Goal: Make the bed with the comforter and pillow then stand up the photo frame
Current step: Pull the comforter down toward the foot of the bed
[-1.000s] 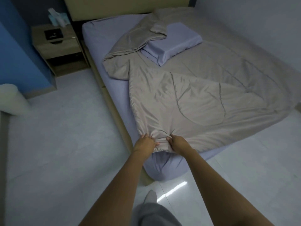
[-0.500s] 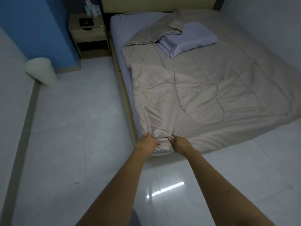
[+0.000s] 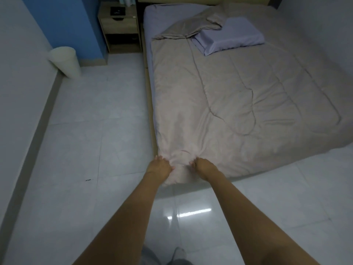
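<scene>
Two hands bunch the comforter (image 3: 238,96) at its near corner, left hand (image 3: 159,167) and right hand (image 3: 205,166) curled into the fabric, likely to draw it square over the bed (image 3: 149,60). Beyond them lies the pillow (image 3: 229,36).

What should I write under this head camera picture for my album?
Left hand and right hand grip the comforter corner; pillow lies on top.

We see the beige quilted comforter (image 3: 238,96) spread over the bed (image 3: 168,14) with its near corner bunched and its far left corner folded back, a lavender pillow (image 3: 229,38) lying flat on top, and a dark photo frame (image 3: 117,11) lying on the nightstand.
</scene>
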Available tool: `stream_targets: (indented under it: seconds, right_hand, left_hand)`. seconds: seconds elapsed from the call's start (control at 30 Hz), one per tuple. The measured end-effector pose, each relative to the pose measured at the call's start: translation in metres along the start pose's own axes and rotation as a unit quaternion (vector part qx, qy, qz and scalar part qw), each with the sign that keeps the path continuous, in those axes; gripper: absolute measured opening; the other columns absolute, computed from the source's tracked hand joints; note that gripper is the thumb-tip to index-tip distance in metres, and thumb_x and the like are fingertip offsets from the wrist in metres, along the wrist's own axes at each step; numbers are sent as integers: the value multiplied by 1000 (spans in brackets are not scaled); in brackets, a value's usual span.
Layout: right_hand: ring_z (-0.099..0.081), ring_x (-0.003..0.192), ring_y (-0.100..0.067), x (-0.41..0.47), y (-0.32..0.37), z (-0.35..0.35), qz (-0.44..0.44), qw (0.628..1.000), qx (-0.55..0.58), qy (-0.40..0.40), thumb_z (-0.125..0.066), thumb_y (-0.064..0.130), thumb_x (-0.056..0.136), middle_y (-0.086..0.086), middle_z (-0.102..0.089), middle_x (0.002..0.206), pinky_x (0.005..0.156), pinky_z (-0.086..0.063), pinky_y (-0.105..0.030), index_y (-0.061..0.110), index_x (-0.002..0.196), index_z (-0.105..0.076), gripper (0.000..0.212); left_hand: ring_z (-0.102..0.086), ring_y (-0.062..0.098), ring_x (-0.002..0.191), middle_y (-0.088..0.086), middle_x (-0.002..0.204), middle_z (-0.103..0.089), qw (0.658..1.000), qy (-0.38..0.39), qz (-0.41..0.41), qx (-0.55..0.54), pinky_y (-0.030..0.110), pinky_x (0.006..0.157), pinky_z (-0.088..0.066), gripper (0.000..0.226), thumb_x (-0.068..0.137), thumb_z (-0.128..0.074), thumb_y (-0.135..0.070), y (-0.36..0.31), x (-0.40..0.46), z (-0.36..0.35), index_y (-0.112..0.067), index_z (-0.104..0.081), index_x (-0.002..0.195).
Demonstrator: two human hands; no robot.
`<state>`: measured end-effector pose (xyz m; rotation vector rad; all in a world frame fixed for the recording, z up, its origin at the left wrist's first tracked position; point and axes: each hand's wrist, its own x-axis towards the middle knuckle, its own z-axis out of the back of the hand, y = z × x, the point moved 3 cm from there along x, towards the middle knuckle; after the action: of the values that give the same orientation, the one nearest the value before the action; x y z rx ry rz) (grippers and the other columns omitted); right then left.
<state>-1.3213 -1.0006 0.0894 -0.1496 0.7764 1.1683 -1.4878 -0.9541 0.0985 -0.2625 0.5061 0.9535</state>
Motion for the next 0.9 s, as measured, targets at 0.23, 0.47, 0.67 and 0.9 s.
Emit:
stream_targets:
  seconds: [0.23,0.47,0.67,0.9]
  right_hand:
    - [-35,135,-31,-7,-10,13,-6,997,-71,4,-17,42,103,-19,-33,149,112,-28,-41,1,141,-36,59]
    - [-28,141,-30,0,0,65,-12,996,-92,-11,-19,38,104,-17,-26,154,115,-24,-41,2,145,-30,55]
    - [-23,144,-30,19,28,130,-40,994,-86,-47,-18,46,102,-19,-20,157,118,-20,-41,-3,147,-26,66]
    - [-23,144,-30,67,92,207,-94,989,-57,-96,-16,46,103,-17,-17,158,117,-22,-41,-1,147,-25,66]
  left_hand:
    - [-17,29,147,16,151,-35,1000,-26,-8,12,40,118,-12,50,106,-22,-31,2,-2,20,-1,-34,144]
    - [-14,25,148,12,155,-28,998,-54,-17,26,38,118,-11,52,105,-22,-32,16,13,71,-2,-28,148]
    - [-10,26,149,12,158,-22,995,-90,-35,36,39,120,-9,53,106,-19,-32,56,43,138,-2,-23,149]
    - [-10,25,149,11,157,-25,985,-138,-79,69,39,121,-12,53,106,-19,-34,138,111,228,-3,-25,149]
